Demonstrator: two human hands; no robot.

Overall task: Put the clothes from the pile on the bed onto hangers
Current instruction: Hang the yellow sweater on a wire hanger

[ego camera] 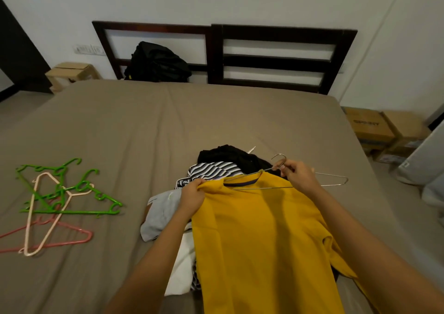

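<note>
A yellow T-shirt (262, 236) hangs in front of me above the bed. My left hand (193, 199) grips its left shoulder. My right hand (298, 174) holds a thin metal wire hanger (336, 181) just below its hook; the hanger's left arm passes through the shirt's dark-edged neck opening, and its right end sticks out past my hand. Under the shirt lies the clothes pile (216, 169): a black garment, a black-and-white striped one, a pale grey one and a white one.
Several plastic hangers (62, 198), green, cream and pink, lie tangled at the left on the brown bed sheet (134, 126). A black bag (156, 63) leans on the dark headboard. Cardboard boxes (384, 131) stand on the floor at the right, a small wooden stool (72, 73) at the back left.
</note>
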